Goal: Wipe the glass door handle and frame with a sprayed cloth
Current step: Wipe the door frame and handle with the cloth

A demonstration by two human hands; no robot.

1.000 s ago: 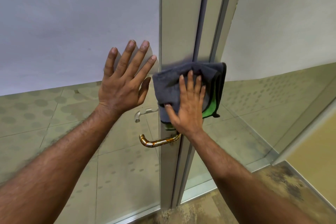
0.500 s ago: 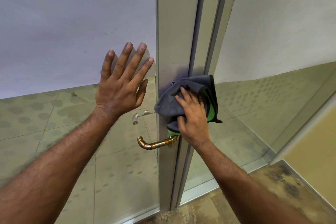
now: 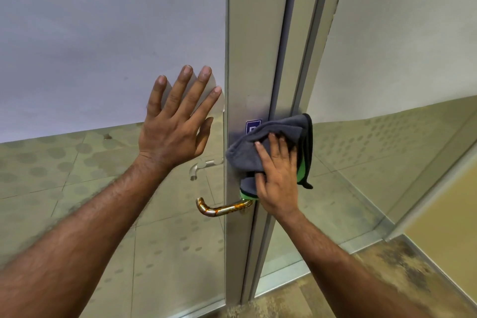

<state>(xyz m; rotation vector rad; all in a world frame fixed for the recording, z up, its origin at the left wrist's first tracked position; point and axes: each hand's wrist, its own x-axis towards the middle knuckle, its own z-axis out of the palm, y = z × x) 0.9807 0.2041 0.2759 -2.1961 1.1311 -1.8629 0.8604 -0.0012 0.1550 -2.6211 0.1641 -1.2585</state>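
A grey cloth with a green edge (image 3: 268,142) is pressed against the silver metal door frame (image 3: 247,46) just above the brass lever handle (image 3: 222,209). My right hand (image 3: 277,175) lies flat over the cloth and holds it against the frame, fingers pointing up. My left hand (image 3: 178,124) rests open with spread fingers on the glass pane (image 3: 103,33) left of the frame. A small blue sticker (image 3: 252,125) shows on the frame just above the cloth. A second, pale handle (image 3: 202,166) shows through the glass.
Right of the frame is another glass panel (image 3: 400,59) with a metal bottom rail (image 3: 356,242). Beyond the glass lies a tiled floor with dotted patterns (image 3: 51,168). Worn brownish flooring (image 3: 374,279) lies on my side at the lower right.
My right hand has slid the cloth down the frame towards the handle, bunching it, which uncovered the blue sticker. My left hand has stayed flat on the glass.
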